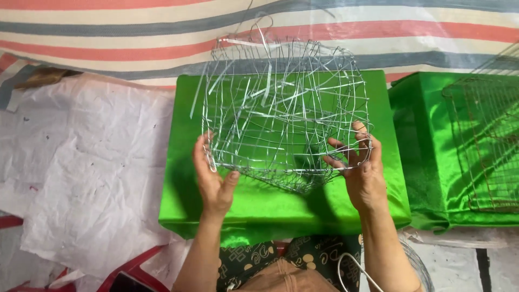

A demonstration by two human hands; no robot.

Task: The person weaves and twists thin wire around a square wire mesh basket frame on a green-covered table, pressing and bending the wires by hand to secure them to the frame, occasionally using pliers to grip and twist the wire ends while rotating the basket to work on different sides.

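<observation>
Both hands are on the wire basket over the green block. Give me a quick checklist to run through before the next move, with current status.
1. Left hand gripping the wire basket at its near left edge: ok.
2. Right hand gripping the near right edge, fingers threaded through the mesh: ok.
3. Basket lifted off the green block: cannot tell; it looks held above it, tilted.
4. Loose silver strips tucked inside the frame: not ok; several poke out at the top and left.
5. Mesh shape even: not ok; wires look bent and irregular.
6. Second wire frame on the neighbouring green block out of the way: ok.
</observation>
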